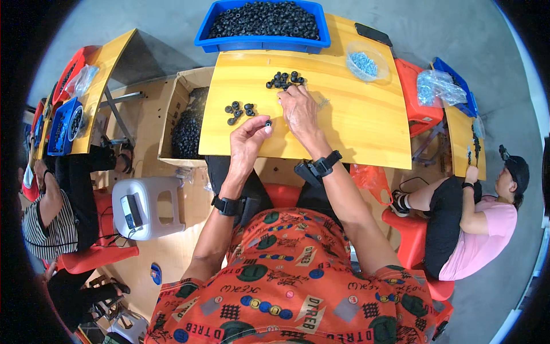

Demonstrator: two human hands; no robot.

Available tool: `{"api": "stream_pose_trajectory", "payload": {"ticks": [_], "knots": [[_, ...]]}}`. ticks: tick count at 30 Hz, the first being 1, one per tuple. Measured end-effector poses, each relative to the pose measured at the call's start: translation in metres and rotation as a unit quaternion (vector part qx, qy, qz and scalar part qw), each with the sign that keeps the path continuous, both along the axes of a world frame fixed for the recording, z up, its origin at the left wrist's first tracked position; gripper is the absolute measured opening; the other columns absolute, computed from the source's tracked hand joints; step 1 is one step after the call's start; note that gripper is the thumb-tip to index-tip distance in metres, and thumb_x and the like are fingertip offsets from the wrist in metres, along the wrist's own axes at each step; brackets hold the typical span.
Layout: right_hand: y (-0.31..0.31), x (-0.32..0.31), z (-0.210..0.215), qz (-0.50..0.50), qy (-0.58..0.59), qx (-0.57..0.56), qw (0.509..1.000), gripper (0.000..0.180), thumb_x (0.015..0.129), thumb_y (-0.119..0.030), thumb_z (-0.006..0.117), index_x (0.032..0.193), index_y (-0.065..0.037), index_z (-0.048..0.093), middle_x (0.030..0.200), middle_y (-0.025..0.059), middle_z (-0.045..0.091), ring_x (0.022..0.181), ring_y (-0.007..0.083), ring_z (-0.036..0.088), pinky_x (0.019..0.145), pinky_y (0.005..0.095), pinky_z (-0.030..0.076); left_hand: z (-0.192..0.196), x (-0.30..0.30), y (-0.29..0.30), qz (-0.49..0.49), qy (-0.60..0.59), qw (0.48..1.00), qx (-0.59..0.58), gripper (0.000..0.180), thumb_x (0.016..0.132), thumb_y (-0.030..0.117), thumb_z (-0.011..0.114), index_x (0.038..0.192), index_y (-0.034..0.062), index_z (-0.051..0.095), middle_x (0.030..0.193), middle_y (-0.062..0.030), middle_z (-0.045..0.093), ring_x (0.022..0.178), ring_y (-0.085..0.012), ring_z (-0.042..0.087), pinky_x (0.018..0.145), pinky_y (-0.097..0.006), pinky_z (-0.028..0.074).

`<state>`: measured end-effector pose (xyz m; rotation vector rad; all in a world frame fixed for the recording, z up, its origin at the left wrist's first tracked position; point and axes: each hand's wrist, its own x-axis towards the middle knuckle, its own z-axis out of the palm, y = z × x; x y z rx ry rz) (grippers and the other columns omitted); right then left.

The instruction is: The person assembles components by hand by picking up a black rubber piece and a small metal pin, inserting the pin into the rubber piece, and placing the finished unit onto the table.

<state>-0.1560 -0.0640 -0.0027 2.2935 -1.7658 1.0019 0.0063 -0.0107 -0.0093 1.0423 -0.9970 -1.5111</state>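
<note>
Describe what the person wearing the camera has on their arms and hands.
Both forearms are bare, with no gloves. The left hand and right hand each have a black strap on the wrist carrying a small black block, like a watch or tracker. The short sleeves are orange-red fabric printed with dark green, blue and grey shapes.

At the centre of the frame, the left hand (247,137) pinches a small black ring (268,122) between thumb and fingertips, just above the yellow board (355,126). The right hand (299,112) lies palm down on the board, its fingertips touching a cluster of black rings (285,79). A smaller group of rings (239,110) lies to the left of it, near the left hand. At the top of the frame, a blue bin (263,41) full of black rings borders the board's far edge. A clear bag of small blue parts (365,63) sits at the upper right of the board, and an open cardboard box (175,114) stands left.
</note>
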Motion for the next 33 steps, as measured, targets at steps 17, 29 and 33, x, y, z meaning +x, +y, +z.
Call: {"api": "stream_pose_trajectory", "payload": {"ticks": [17, 29, 33], "knots": [[0.087, -0.040, 0.020, 0.054, -0.559, 0.263, 0.784, 0.018, 0.089, -0.015, 0.068, 0.097, 0.001, 0.068, 0.079, 0.0010, 0.066, 0.073, 0.0086, 0.061, 0.068, 0.0241, 0.051, 0.010, -0.015, 0.010, -0.067, 0.191, 0.977, 0.072, 0.029, 0.087, -0.001, 0.065, 0.116, -0.0030, 0.063, 0.105, -0.0127, 0.067, 0.089, -0.0175, 0.065, 0.081, -0.027, 0.054], [0.102, -0.040, 0.032, 0.117, -0.644, 0.300, 0.694, 0.021, 0.091, -0.011, 0.065, 0.108, 0.001, 0.065, 0.093, 0.0047, 0.066, 0.081, 0.0107, 0.063, 0.077, 0.0243, 0.052, 0.018, -0.024, 0.017, -0.056, 0.091, 0.994, 0.020, 0.031, 0.084, -0.003, 0.068, 0.115, -0.0019, 0.064, 0.102, -0.0093, 0.067, 0.089, -0.0163, 0.066, 0.082, -0.027, 0.054], [0.102, -0.037, 0.038, 0.103, -0.634, 0.283, 0.712, 0.020, 0.090, -0.014, 0.067, 0.103, 0.001, 0.066, 0.086, 0.0040, 0.066, 0.076, 0.0097, 0.061, 0.073, 0.0236, 0.050, 0.020, -0.026, 0.021, -0.055, 0.038, 0.998, 0.006, 0.031, 0.082, -0.003, 0.070, 0.112, -0.0009, 0.066, 0.099, -0.0070, 0.068, 0.088, -0.0137, 0.065, 0.081, -0.026, 0.053]]}}
